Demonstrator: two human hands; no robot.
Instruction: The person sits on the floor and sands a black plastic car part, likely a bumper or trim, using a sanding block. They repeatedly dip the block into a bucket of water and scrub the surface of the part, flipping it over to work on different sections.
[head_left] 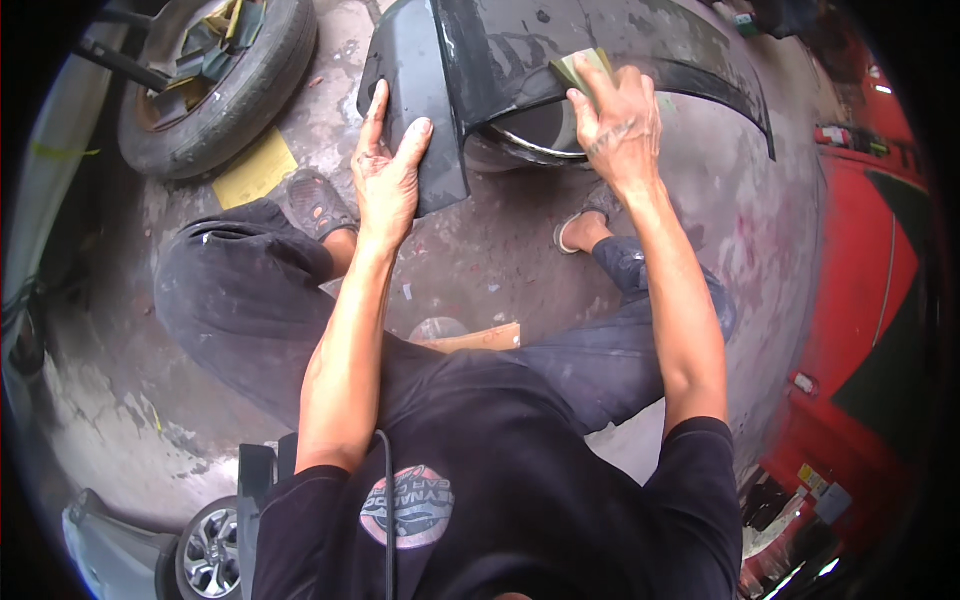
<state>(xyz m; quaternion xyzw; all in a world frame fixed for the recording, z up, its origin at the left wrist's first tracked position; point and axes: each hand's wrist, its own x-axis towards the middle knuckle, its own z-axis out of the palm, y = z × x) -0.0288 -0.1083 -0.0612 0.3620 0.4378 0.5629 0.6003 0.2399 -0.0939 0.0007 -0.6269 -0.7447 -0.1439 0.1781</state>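
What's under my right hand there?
Part of a yellow-green pad shows under your right hand, against the black panel; the rest, and whatever it covers, can't be seen.

Panel [505, 48]: before you, smooth, plastic-looking skin shines in glossy patches.
Tyre [236, 126]: dull, matt rubber.
Floor [500, 225]: rough, stained concrete surrounds you.
Shirt [545, 470]: you wear matt cloth.

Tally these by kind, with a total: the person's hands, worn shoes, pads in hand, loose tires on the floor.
Hands: 2, left hand and right hand
Shoes: 2, left shoe and right shoe
Pads: 1, yellowish pad
Loose tires: 1, dark tire
Total: 6
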